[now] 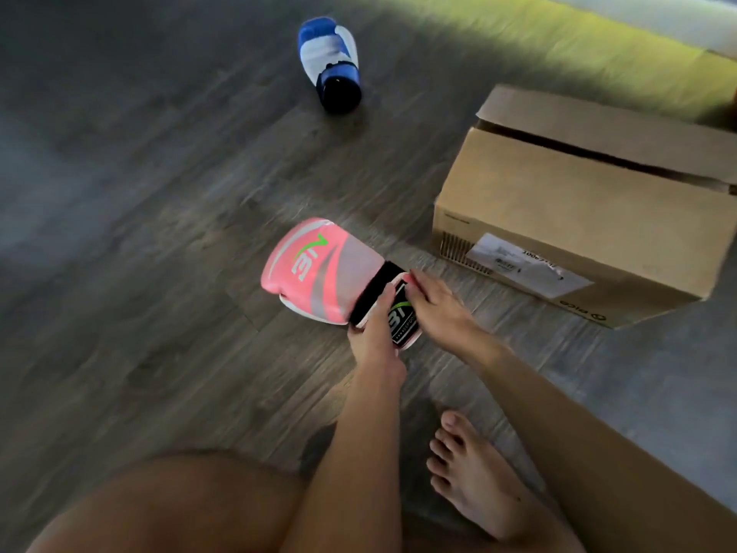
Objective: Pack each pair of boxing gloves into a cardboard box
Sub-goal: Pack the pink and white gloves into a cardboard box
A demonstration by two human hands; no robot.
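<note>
Fingers of the left hand (373, 333) curled over the black wrist cuff (401, 313) of the pink boxing glove (319, 271), thumb side pressed along the cuff's near edge, gripping it. Fingers of the right hand (436, 309) lay fairly straight and only a little spread, tips resting on the cuff's far edge; whether closed round it or merely touching, could not be told. Lay on its side on the wood-plank floor (139, 273), padded end pointing left, cuff toward the wearer. Bore a white and green "3T"-like logo across the pink back, seen upside down, with silver bands beside it. Carried the same logo on the cuff strap, with a line of small white letters under it, too blurred to read.

Stood just right of the glove, apart from it: a cardboard box (578, 217), top flaps nearly shut with a dark slit between them. Showed a white shipping label (522, 269) on the near side, digits beginning "100" partly legible, plus a printed barcode-like block and dark lettering low on the side, unreadable.

Rested well apart at the far end of the floor: a blue and white boxing glove (329, 61), dark cuff opening facing the camera. Showed a bare knee and a bare foot (474, 476) at the bottom.
</note>
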